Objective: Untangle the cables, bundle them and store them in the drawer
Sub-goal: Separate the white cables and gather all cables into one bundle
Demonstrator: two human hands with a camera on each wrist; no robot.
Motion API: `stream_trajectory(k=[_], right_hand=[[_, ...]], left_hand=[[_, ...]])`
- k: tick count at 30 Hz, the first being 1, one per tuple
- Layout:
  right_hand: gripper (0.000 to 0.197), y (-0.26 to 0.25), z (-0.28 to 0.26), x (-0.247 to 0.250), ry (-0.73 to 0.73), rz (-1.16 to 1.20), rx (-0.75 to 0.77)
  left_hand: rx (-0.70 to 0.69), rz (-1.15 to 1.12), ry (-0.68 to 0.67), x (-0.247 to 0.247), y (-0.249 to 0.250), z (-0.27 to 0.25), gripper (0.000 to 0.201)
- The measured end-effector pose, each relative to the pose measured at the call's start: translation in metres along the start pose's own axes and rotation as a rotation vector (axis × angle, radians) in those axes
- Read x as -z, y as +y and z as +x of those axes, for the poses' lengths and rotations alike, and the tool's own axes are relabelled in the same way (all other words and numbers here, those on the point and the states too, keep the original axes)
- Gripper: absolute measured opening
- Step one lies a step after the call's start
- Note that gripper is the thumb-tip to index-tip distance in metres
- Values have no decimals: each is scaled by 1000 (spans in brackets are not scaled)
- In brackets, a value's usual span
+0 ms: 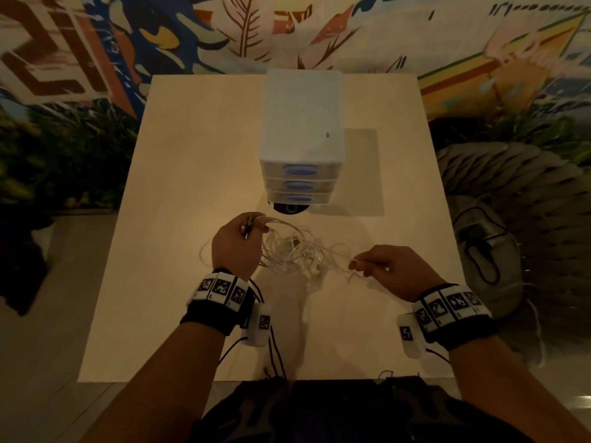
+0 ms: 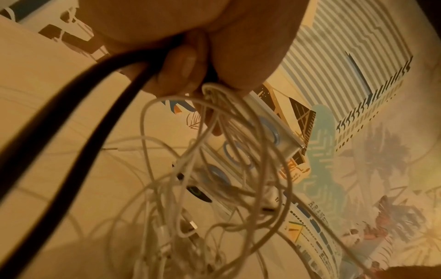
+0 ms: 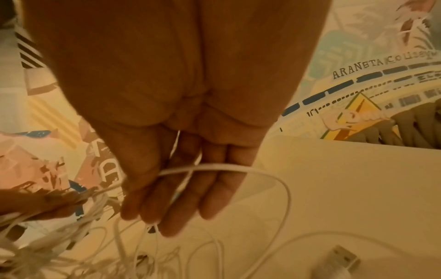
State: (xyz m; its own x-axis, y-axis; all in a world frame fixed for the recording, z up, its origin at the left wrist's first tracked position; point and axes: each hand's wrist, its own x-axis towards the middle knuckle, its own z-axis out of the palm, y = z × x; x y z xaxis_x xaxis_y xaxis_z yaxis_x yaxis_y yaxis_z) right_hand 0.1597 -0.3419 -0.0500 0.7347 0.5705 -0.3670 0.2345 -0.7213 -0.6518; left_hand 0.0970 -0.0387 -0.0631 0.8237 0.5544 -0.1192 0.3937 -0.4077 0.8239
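— What have you got hold of?

— My left hand [image 1: 236,243] is closed round a gather of loops from the white cables [image 1: 297,251], lifted off the table [image 1: 179,174]; the rest of the snarl hangs and pools near the middle, a little toward the front edge. My right hand [image 1: 388,270] has its fingers [image 3: 181,198] lying fairly straight with one strand [image 3: 238,168] running across them, pinched near its end and drawn out to the right. A USB plug [image 3: 339,262] lies loose on the table below that hand.

— What could go wrong?

— I think pulling that strand sideways while my left hand keeps the loops bunched could cinch a knot tighter instead of freeing it. The plugs in the tangle look likely to snag on crossing loops. If I yank, the pile may slide toward the front edge and spill off.

— And the drawer?

— The white drawer unit [image 1: 302,135] stands toward the back edge, right of centre, all three drawers [image 1: 300,185] closed, so nothing is stored yet. A dark round thing [image 1: 289,208] sits just in front of its base; I cannot tell what it is.

— The room?

— Dim, warm light. The table is plain and pale, and a painted mural [image 1: 96,43] covers the wall beyond it. A grey ridged seat [image 1: 511,187] stands off the right edge.
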Motion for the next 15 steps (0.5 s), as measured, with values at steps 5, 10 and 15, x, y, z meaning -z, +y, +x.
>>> stream_trajectory(k=[5,10,15], right_hand=[[20,-37,19,-8,-18,6,-26],[28,-74,38,-9,57,-43,58],[28,-81,36,-21,42,-1,99]], left_hand=[[-66,55,-147,-12,9,-14,13],[-109,147,-79,-8,16,-29,33],[-232,320,-84,2,17,-34,56]])
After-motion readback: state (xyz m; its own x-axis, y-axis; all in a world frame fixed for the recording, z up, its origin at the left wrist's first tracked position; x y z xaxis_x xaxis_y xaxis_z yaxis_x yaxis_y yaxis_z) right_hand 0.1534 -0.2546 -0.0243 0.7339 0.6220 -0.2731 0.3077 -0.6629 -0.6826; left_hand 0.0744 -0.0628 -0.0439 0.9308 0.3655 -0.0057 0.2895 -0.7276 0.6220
